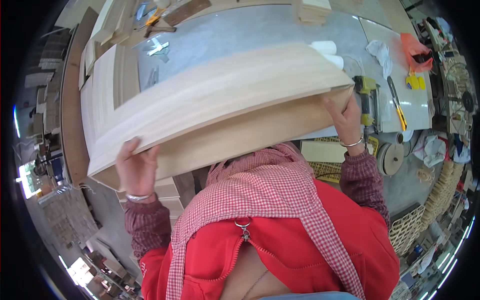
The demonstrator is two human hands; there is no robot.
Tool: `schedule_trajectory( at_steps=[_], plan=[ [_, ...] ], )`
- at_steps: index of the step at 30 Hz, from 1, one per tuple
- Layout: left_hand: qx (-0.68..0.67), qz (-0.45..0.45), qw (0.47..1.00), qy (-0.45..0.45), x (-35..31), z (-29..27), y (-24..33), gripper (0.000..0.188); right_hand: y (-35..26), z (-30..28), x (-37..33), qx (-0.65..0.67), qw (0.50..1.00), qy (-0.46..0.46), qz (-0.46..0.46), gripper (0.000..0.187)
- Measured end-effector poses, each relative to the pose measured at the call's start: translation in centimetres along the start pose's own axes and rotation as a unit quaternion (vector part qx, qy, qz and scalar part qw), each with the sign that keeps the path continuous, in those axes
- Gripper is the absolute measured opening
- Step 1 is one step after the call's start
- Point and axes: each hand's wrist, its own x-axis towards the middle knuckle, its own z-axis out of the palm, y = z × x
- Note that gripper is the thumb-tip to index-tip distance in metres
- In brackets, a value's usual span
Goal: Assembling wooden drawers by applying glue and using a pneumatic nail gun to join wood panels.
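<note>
A long, shallow pale wooden box point(225, 86) is held up in front of my body, tilted, with its open side toward me. My left hand point(137, 167) is closed on its left end, the thumb and fingers over the near edge. At the other end, my right hand point(346, 120) grips the right corner, with the thumb on the inside face. The fingers under and behind the box are hidden. A green-and-black power tool point(367, 97), seemingly a nail gun, lies on the worktable point(260, 25) just right of my right hand.
Stacked pale boards point(102, 95) stand at the left of the table. A hammer point(160, 30) lies at the back left. Two white cylinders point(325, 48), a utility knife point(397, 105) and a red plastic bag point(416, 52) are at the right. Below the table sits a yellow crate point(327, 171).
</note>
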Motion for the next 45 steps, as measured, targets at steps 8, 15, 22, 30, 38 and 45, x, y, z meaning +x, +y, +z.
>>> schedule_trajectory(
  at_steps=[8,15,22,30,38,45],
  plan=[
    [0.074,-0.172,0.977,0.103,6.7,1.0,-8.5,0.015,7.9,-4.2,-1.0,-0.264,0.958,-0.095,0.064,0.031],
    [0.399,-0.088,0.912,-0.037,7.4,-0.6,-12.6,0.028,9.4,-4.7,2.7,-0.170,0.958,-0.197,0.123,0.038],
    [0.829,0.166,0.419,-0.331,2.4,0.7,-14.9,0.032,9.4,-5.1,5.8,-0.178,0.945,-0.257,0.101,0.044],
    [0.829,0.211,0.427,-0.292,3.9,-1.4,-15.6,0.033,19.8,-5.5,17.1,-0.185,0.979,-0.049,0.073,0.047],
    [0.855,0.186,0.416,-0.249,2.1,-2.1,-16.0,0.035,24.0,-3.1,19.1,-0.335,0.930,-0.150,0.003,0.055],
    [0.848,0.214,0.420,-0.245,0.0,-2.0,-17.9,0.022,24.3,-7.0,16.1,-0.297,0.914,-0.266,-0.075,0.063]
  ],
)
